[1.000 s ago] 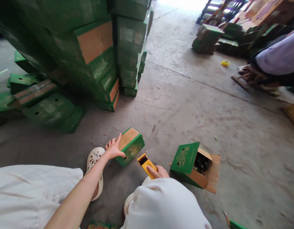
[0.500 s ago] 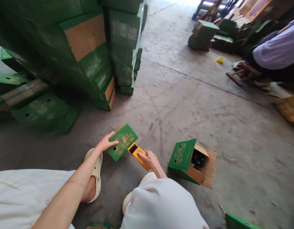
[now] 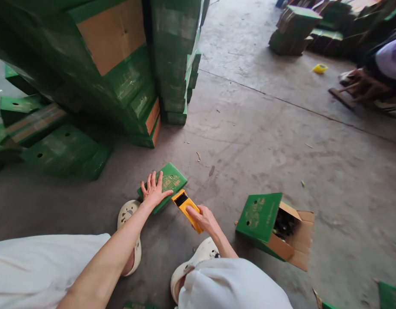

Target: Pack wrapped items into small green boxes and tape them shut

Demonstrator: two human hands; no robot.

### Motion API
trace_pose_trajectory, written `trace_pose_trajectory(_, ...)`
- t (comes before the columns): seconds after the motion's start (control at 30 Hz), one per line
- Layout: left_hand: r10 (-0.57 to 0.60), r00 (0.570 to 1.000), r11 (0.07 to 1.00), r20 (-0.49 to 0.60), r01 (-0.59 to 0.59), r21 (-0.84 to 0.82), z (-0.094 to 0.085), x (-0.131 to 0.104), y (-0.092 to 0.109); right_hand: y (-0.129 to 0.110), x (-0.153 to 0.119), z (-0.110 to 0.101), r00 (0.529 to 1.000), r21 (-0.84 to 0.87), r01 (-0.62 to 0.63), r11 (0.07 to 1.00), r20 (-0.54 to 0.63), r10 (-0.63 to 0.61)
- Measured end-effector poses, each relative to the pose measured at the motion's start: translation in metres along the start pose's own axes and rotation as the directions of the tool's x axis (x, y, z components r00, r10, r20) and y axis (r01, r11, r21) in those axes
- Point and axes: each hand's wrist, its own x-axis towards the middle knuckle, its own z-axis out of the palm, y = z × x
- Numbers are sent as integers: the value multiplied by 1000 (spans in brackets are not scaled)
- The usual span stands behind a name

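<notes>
A small green carton with gold print and a round hole lies on the floor in front of my feet. My left hand rests on its near left part, fingers spread and palm down. My right hand is wrapped round a yellow handheld tool with a black part near its far end. That end is at the carton's near right edge; I cannot tell whether they touch. To the right stands an open green carton, flap out, with dark contents inside that I cannot make out.
Tall stacks of green cartons rise at the upper left, with more cartons beside them. A yellow roll lies on the concrete floor. Another person is low down at the right edge. My pale clogs flank the work.
My left hand has moved further onto the carton, its fingers now spread. The carton looks tilted differently. The view has shifted, so the open carton appears further right. The right hand keeps its grip.
</notes>
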Motion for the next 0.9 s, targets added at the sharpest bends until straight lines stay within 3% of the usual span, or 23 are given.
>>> trace_pose_trajectory(0.23,-1,999,1000,42,1,2,-4,4,-2,-7,-12,-12,999,-24,25,999,32,-24)
trace_pose_trajectory(0.53,15,997,1000,77,-15,0,-4,6,-1,-34,-4,-7,990,-286,-136,949,-18,137)
trace_pose_trajectory(0.7,25,996,1000,85,-26,14,-7,3,-1,-34,1,0,986,-234,-166,958,-28,164)
trace_pose_trajectory(0.9,32,990,998,136,-38,44,-12,1,4,-22,-15,6,952,-169,-291,942,-149,268)
